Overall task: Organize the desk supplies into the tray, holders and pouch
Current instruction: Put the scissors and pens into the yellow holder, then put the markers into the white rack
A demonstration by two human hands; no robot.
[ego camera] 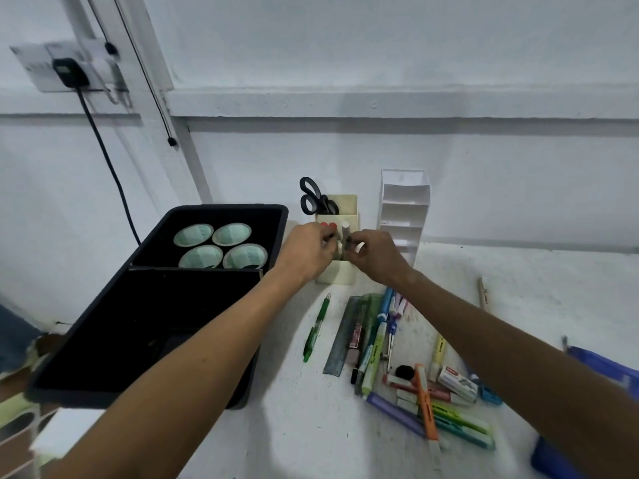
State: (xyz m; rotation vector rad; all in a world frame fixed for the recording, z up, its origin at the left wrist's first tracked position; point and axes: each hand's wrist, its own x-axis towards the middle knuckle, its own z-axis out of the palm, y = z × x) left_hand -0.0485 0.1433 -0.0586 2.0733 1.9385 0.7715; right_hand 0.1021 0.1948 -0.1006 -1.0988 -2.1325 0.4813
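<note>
**Entry: cream holder, both hands at its front slot**

Risk: we judge the light cream holder could tip or slide if either hand drags on it, spilling the scissors at its back.

Left hand and right hand: fingers curled, pinching small items at the holder's mouth; we cannot tell what.

Black tray: four tape rolls in the far compartment. White tiered holder: nothing visible in it. Loose pens and highlighters lie on the desk, unsorted.

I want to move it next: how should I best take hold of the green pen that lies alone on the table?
Pinch the green pen across its middle barrel, coming from above. It lies flat and apart from the ruler, so both long sides are free.
</note>
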